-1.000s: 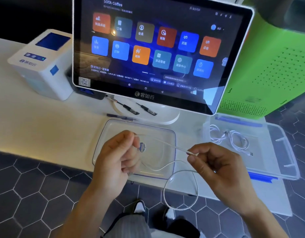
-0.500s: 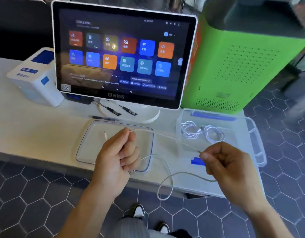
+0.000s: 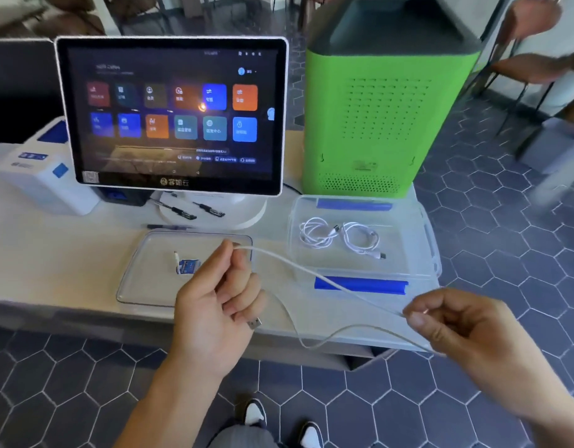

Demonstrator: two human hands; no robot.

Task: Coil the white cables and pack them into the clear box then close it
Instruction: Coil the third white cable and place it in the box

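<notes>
A white cable [image 3: 314, 273] stretches between my two hands above the table's front edge. My left hand [image 3: 214, 305] grips one end of it with curled fingers, and the USB plug [image 3: 254, 323] sticks out below the palm. My right hand [image 3: 453, 324] pinches the cable further along, and a slack loop [image 3: 314, 345] hangs under the taut stretch. The clear box [image 3: 421, 221] with blue clips stands open at the right and holds two coiled white cables [image 3: 340, 237]. Its clear lid [image 3: 143, 276] lies flat in front of the screen, with a small blue-and-white item [image 3: 187, 266] on it.
A touchscreen terminal [image 3: 172, 114] on a round white base stands behind the lid. A white printer [image 3: 43, 176] is at the left and a tall green machine [image 3: 382, 101] behind the box. A pen [image 3: 169, 226] and two small black connectors [image 3: 195, 211] lie near the base.
My hands have drawn apart, the right one going right and down, so the cable runs longer and tauter. The hanging loop has become shallower. The view has tilted up and right.
</notes>
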